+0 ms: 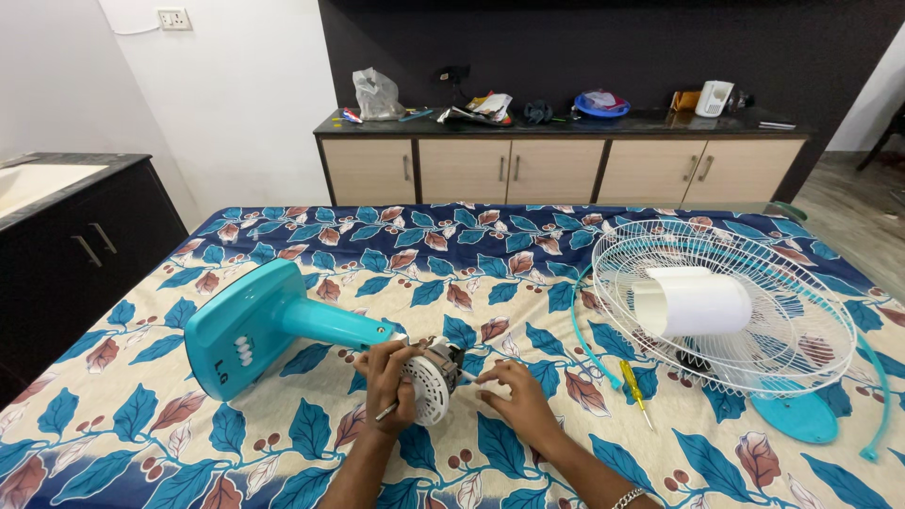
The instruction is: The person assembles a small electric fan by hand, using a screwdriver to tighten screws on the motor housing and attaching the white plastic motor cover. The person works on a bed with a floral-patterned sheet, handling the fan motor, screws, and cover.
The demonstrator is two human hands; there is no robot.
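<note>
A turquoise fan stand [255, 325] lies on its side on the leaf-patterned cloth [452, 254]. Its bare motor [436, 377], white-faced with copper windings, sits at the neck end. My left hand [386, 377] rests on the motor's near side and holds a thin silvery tool that points down and left. Just right of the motor, my right hand [514, 396] has its fingertips on a small white part.
A white wire fan guard [735, 311] with a white cylindrical cover [693, 303] lies at the right, over a turquoise blade [801, 415] and rim ring. A yellow-handled screwdriver [633, 385] lies beside it. A cluttered sideboard [556, 160] stands behind, a dark cabinet [75, 245] to the left.
</note>
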